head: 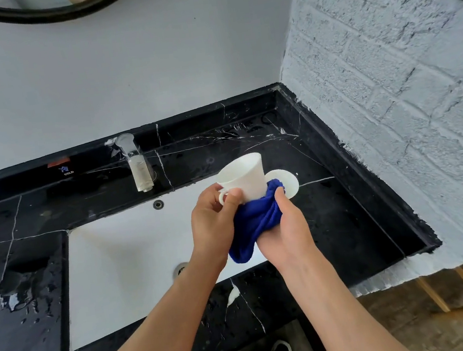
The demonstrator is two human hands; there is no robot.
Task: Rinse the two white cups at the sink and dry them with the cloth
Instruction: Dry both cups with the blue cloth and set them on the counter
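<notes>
Just right of the frame's centre, the left hand (pixel 215 219) is closed around a white cup (pixel 244 178), thumb and fingers pinching at its handle, the cup tilted with its base toward the top of the frame. The right hand (pixel 283 227) is curled shut on a bunched blue cloth (pixel 256 222), pressing it against the cup's lower end (the rim is hidden inside the cloth). Directly behind the cloth, a second white piece (pixel 288 183) rests on the black marble counter (pixel 348 212); only a round part of it shows, so whether it is the other cup cannot be told. Below and left of the hands lies the white sink basin (pixel 124 264), its drain partly covered by the left wrist. The chrome faucet (pixel 136 166) stands at the basin's upper edge, and water droplets (pixel 16 300) spot the counter at the left of the frame.
</notes>
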